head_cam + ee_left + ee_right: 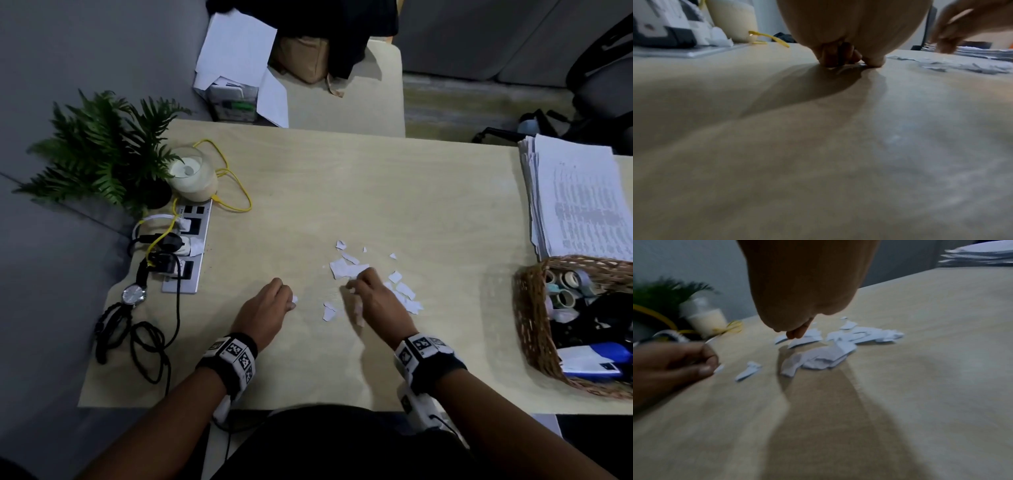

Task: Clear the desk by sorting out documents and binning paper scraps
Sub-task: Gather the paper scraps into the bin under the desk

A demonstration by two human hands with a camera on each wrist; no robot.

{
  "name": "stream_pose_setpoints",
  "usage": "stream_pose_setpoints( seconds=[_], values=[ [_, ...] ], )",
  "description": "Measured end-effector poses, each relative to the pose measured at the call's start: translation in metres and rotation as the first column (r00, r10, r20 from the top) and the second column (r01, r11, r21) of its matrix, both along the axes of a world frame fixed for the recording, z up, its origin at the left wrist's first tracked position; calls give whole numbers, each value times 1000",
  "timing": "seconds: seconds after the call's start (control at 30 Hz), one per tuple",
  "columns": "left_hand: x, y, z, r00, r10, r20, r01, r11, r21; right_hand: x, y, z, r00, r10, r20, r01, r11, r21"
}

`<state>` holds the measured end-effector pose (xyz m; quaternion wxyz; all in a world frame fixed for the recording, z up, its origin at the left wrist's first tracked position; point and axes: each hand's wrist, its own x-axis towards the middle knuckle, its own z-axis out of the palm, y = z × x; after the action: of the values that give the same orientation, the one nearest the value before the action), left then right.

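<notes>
Several torn white paper scraps lie scattered on the pale wooden desk, right of centre. My left hand rests on the desk with curled fingers and pinches one small scrap at the thumb tip. My right hand hovers blurred over the scrap pile, fingertips pointing down onto the pieces; whether it holds any is unclear. A thick stack of printed documents lies at the desk's right edge.
A wicker basket of tape rolls and stationery stands at the right front. At the left are a fern, a glass candle, a power strip with cables and a wristwatch. More papers lie beyond the desk.
</notes>
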<state>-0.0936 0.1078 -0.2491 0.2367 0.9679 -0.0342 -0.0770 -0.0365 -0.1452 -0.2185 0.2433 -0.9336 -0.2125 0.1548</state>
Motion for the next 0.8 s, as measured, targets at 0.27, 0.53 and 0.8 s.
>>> stream_pose_setpoints(
  seconds=[0.27, 0.53, 0.8],
  values=[
    [8, -1, 10, 985, 85, -151, -103, 988, -116, 7, -1, 10, 966, -26, -256, 53, 994, 98],
    [9, 4, 5, 984, 105, -144, -130, 976, -175, -16, 47, -15, 972, 234, 14, -228, 960, -165],
    [15, 4, 4, 985, 152, -77, -165, 967, -194, -17, 25, -14, 951, 264, 160, -236, 956, -175]
  ],
)
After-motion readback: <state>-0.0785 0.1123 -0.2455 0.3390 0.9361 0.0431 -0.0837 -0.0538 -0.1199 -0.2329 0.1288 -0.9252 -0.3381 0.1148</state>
